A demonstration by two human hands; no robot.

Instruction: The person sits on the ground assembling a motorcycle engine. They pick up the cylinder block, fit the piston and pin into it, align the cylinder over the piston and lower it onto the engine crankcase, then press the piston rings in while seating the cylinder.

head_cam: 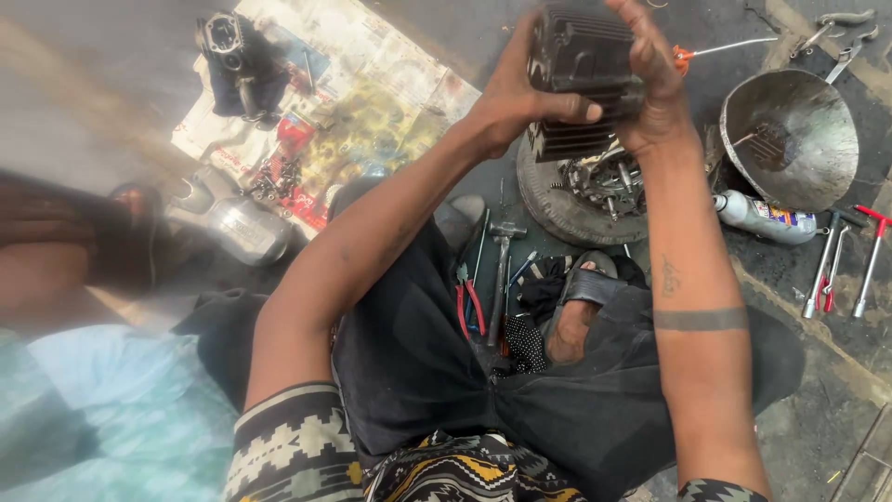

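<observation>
Step in hand, as judged: both hands, left hand [520, 93] and right hand [655, 88], clamped around finned black engine cylinder [581, 65] at upper centre, lifted above parts-filled tyre [557, 209]; next move needs steady two-handed support

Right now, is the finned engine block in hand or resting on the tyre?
In hand: both hands lift the finned engine block clear above the tyre.
</observation>
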